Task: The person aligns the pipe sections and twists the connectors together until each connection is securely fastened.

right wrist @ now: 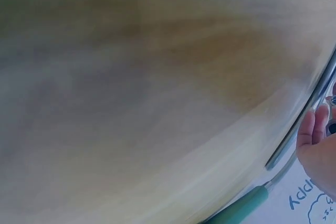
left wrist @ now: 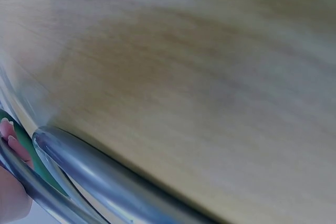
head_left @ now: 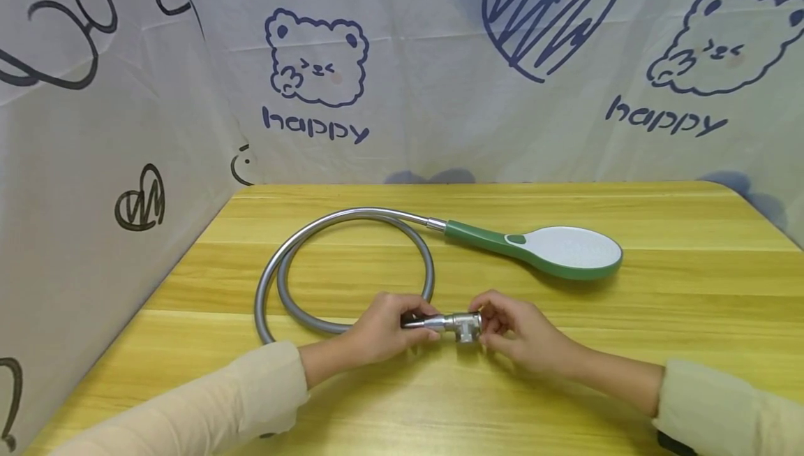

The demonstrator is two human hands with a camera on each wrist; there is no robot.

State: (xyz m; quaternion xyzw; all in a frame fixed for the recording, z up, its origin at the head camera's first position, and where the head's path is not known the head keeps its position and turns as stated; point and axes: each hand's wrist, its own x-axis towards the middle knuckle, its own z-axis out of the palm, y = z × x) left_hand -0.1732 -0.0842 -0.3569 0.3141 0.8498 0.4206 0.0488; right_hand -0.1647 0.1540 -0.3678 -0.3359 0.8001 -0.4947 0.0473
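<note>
At the front middle of the table, my left hand (head_left: 386, 330) grips the metal end (head_left: 433, 323) of a grey shower hose (head_left: 352, 213). A small silver T-shaped connector (head_left: 466, 327) sits against that hose end, its side outlet pointing down toward me. My right hand (head_left: 524, 334) pinches the connector's right end between thumb and fingers. Whether the two parts are threaded together I cannot tell. Behind the hands, a green and white shower head (head_left: 574, 250) lies face up, joined to the hose's other end. In the right wrist view its green handle (right wrist: 241, 208) shows below my fingers.
The hose lies in a wide loop on the left of the wooden table (head_left: 678, 344). A white cloth (head_left: 427, 93) with blue drawings hangs along the back, and another stretch (head_left: 82, 232) closes off the left side.
</note>
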